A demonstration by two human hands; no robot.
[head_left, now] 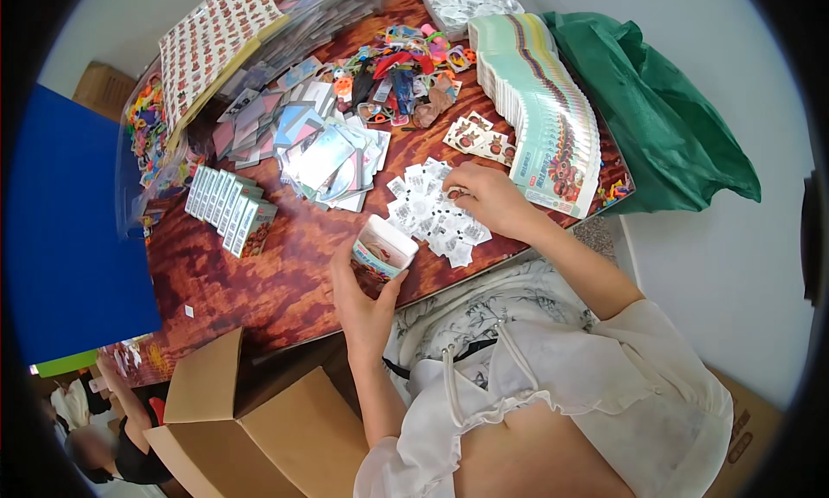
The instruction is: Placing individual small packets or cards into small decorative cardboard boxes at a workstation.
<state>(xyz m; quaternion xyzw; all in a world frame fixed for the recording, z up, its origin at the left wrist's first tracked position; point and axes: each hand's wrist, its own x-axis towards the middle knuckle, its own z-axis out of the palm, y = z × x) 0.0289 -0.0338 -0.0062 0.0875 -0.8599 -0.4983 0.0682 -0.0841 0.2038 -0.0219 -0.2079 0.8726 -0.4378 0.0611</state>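
My left hand (363, 304) is wrapped round a small open-topped printed box (399, 239), tilted so that its white inside shows, with something small and brown printed in it. My right hand (494, 200) reaches over a spread of small white printed packets (427, 209). Its fingers are pinched together over a small brown-and-white piece, mostly hidden by the fingertips. Just beyond that hand lie several small cards with brown cartoon figures (484, 142). Beside it on the right is a long fanned stack of pale green printed flat boxes (553, 118).
Mirror-like cards (332, 161) and a heap of colourful trinkets (401, 79) cover the far middle. A row of filled small boxes (229, 209) stands left. A sticker sheet (220, 44) lies over a bin. An open cardboard carton (203, 377) sits below the table's edge; a green bag (661, 118) hangs right.
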